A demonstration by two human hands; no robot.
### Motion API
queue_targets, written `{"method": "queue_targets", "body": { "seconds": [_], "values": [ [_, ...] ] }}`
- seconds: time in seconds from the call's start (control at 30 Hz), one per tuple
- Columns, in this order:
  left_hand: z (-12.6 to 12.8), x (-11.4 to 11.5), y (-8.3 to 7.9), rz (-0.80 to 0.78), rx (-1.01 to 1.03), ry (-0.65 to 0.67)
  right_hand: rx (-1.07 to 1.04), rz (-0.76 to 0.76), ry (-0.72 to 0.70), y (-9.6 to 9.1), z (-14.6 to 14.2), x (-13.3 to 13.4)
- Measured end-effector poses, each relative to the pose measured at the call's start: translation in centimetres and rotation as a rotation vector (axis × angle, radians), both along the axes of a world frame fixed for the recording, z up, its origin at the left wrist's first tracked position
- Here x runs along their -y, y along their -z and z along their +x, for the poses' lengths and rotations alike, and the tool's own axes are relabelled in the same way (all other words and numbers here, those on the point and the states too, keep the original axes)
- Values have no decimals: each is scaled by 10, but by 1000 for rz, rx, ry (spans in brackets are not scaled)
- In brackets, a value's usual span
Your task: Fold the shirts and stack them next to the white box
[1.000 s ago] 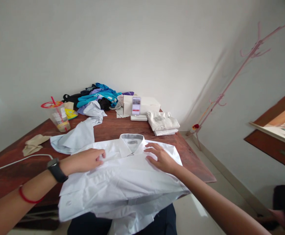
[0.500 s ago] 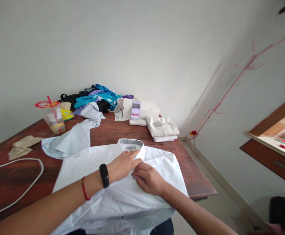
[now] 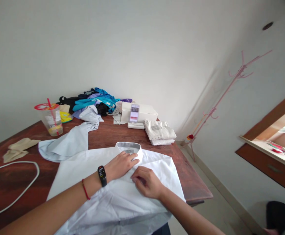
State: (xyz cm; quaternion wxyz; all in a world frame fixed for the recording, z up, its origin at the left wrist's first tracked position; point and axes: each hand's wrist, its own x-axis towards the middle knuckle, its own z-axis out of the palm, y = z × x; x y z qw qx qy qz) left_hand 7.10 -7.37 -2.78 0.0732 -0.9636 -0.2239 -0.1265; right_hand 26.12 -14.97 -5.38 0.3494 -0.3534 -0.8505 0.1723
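Note:
A white collared shirt [image 3: 91,160] lies spread on the table with its collar toward the far side and its lower part hanging over the near edge. My left hand [image 3: 123,164] rests at the front of the collar, its fingers bent and gripping the cloth there. It wears a black smart band and a red cord. Just below and to the right, my right hand [image 3: 148,182] is closed, thumb and fingertips together on the shirt's front. Any button between the fingers is hidden.
On the brown wooden table [image 3: 108,130] are a plastic cup with straw [image 3: 51,119], a pale blue cloth [image 3: 66,142], a beige cloth [image 3: 19,148], a white cable [image 3: 32,179], piled clothes [image 3: 96,101], a white box [image 3: 142,112] and folded fabric [image 3: 159,130]. A pink coat rack [image 3: 227,88] stands right.
My right hand has come slightly away from the left hand, leaving a gap between them. The left hand stays by the collar, its wrist turned a little. The view has shifted slightly.

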Motion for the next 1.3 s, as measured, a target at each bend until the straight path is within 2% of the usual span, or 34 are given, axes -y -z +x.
{"method": "queue_targets", "body": {
  "seconds": [0.27, 0.43, 0.6, 0.77, 0.9, 1.07, 1.17, 1.3],
  "values": [
    [-6, -8, 16, -77, 211, -121, -3, -21, 5, 1, -1, 0],
    [-7, -10, 19, -143, 260, -82, 25, -41, 113, 2, -3, -5],
    [-15, -8, 7, -192, 262, -22, 297, -87, 153, -19, 0, 1],
    [-29, -1, -2, -148, 156, -122, 549, -141, 108, -38, 1, 21],
    [-36, 6, -1, -103, 68, -165, 551, -176, 29, -41, -9, 31],
    [-40, 10, -9, -91, 79, -178, 494, -177, -101, -39, -27, 24],
    [-42, 13, -17, -110, 96, -194, 535, -136, -71, -39, -38, 18],
    [-49, 17, -22, -132, 78, -289, 666, -46, 73, -48, -58, 15]
  ]
}}
